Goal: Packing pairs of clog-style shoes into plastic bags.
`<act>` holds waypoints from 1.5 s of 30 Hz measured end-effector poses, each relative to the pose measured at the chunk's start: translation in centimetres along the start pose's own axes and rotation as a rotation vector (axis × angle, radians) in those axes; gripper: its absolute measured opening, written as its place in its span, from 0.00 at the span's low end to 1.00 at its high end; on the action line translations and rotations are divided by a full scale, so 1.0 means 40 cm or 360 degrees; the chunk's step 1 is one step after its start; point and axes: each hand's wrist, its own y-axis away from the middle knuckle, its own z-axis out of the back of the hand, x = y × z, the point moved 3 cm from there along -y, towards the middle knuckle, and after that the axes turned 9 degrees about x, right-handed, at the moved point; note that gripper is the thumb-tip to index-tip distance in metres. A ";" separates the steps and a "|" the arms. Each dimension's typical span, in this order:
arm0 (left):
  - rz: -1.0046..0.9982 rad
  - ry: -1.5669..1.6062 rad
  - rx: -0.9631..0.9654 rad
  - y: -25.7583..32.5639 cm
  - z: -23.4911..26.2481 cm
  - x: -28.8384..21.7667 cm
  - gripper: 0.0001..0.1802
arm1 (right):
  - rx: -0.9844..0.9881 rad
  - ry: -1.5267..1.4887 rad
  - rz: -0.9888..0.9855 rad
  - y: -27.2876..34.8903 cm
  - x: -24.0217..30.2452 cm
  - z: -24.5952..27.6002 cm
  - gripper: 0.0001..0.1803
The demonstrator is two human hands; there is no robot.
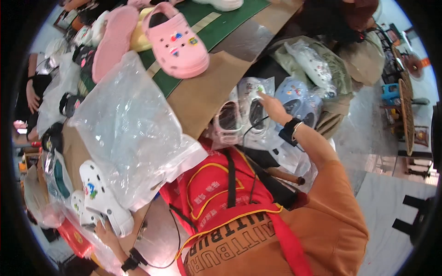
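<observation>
**A:** How far along is the bagging looking?

**B:** Partway, I'd judge. The left hand (107, 228) is gripping a white clog (103, 198) at the near-left edge of the worktop (202, 92), fingers curling round its heel end. A second white clog (79, 208) is lying just beside it, touching. Neither one is sitting in a bag.

**A:** And the bag for them?

**B:** A large clear plastic bag (131, 133) is lying flat and empty on the worktop, right beside the white pair, its lower edge overlapping them slightly.

**A:** What is the right hand doing?

**B:** The right hand (271, 106) is reaching out to the far right, fingers stretched and loosely open, touching a bagged white clog (251, 103). It is not closing on anything that I can see. That clog is lying off the worktop's edge in a heap with a bagged pale pink clog (227, 123) and a bagged blue clog (294, 99); another wrapped white pair (311, 62) is lying beyond on an olive sack (340, 69).

**A:** So those are done?

**B:** They are looking done, being already wrapped. Left over, as far as I can tell, are the white pair in hand and the loose ones up the worktop: a pink clog (177, 39) with charms, resting on a green mat (216, 27), and a pink sole-up clog (113, 41) beside it. More shoes are lying along the left edge, too blurred to count.
</observation>
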 end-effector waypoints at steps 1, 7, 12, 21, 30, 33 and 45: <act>0.0035 -0.0019 -0.0051 0.004 -0.005 0.016 0.21 | 0.0096 -0.0063 -0.0166 0.005 0.023 0.018 0.20; -0.0004 -0.0067 0.0079 -0.003 -0.001 0.036 0.22 | -0.0027 0.0240 -0.0103 0.019 0.116 0.191 0.17; 0.0025 -0.0253 0.0063 -0.025 -0.003 0.029 0.21 | -0.0189 0.0550 -0.0306 -0.008 0.086 0.377 0.16; 0.0020 -0.0387 -0.0064 0.012 0.008 0.058 0.30 | -0.1110 0.0146 -0.1170 0.053 -0.268 0.543 0.20; 0.0194 -0.0089 0.0138 0.035 0.057 -0.123 0.27 | -0.0478 -0.1020 -0.1117 0.037 -0.248 0.435 0.32; 0.0319 -0.0170 0.0202 0.020 0.063 -0.151 0.25 | -0.0345 -0.1132 -0.1099 0.089 -0.260 0.355 0.34; 0.0072 0.0342 0.0064 -0.006 0.042 -0.206 0.23 | -0.0218 -0.0459 -0.1513 0.452 -0.223 0.096 0.58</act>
